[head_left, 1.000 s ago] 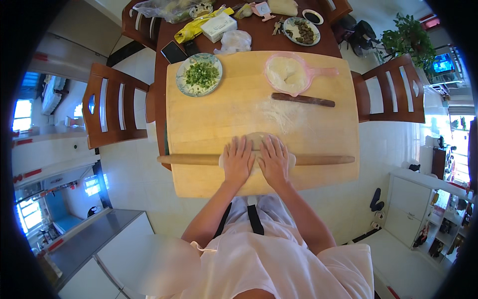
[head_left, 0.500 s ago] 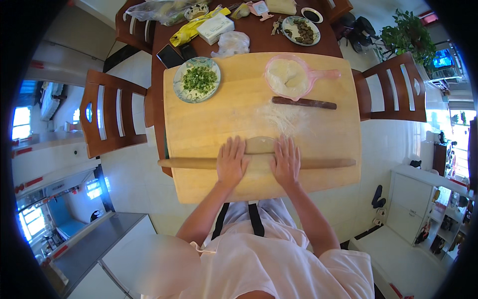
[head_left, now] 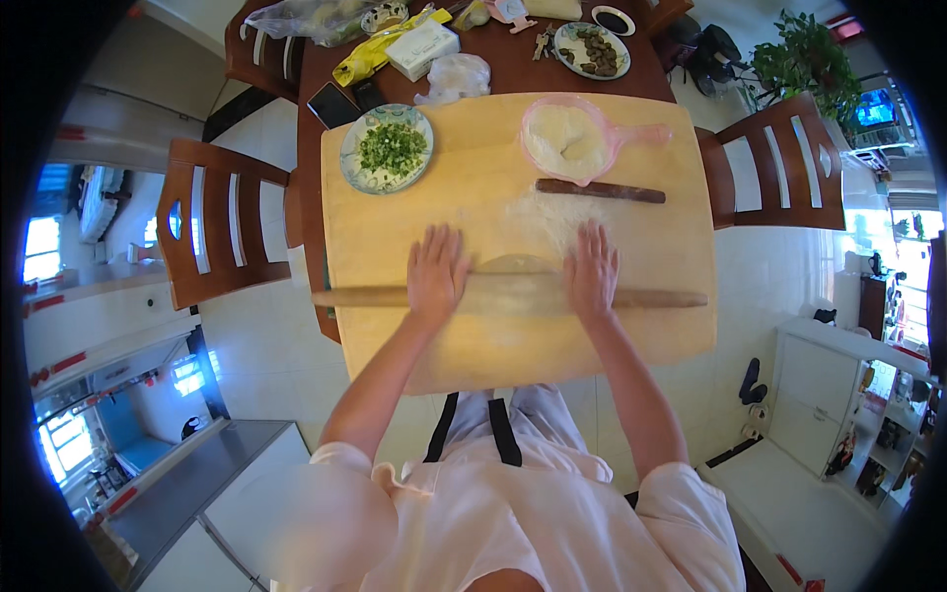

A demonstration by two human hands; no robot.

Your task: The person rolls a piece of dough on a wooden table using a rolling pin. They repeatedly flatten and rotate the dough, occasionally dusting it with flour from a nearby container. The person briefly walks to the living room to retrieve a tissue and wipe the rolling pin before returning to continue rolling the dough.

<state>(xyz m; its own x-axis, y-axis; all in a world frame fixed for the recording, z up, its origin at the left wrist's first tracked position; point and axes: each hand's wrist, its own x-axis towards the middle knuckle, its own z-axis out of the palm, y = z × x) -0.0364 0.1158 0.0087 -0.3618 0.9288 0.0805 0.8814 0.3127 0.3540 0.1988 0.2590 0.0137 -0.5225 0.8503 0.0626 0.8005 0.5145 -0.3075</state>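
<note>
A long wooden rolling pin (head_left: 656,298) lies crosswise on a wooden board (head_left: 380,360). At its middle is a pale, thin sheet of dough (head_left: 518,294); whether the dough wraps round the pin or lies under it, I cannot tell. My left hand (head_left: 437,271) rests flat on the pin just left of the dough, fingers stretched forward and slightly blurred. On the dough's right side my right hand (head_left: 592,268) presses the pin the same way, palm down. Neither hand wraps its fingers round the pin. Loose flour (head_left: 557,212) is scattered beyond the dough.
Farther back on the board are a plate (head_left: 351,168) of chopped greens, a pink handled scoop (head_left: 641,134) of flour and a short dark rolling pin (head_left: 602,190). Behind stand a tissue pack (head_left: 422,51), phone (head_left: 332,105) and plate of brown pieces (head_left: 592,51). Chairs flank the table.
Both hands have slid outward, apart from each other, and forward. The rolling pin has moved a little away from me, and more of the dough shows between my hands.
</note>
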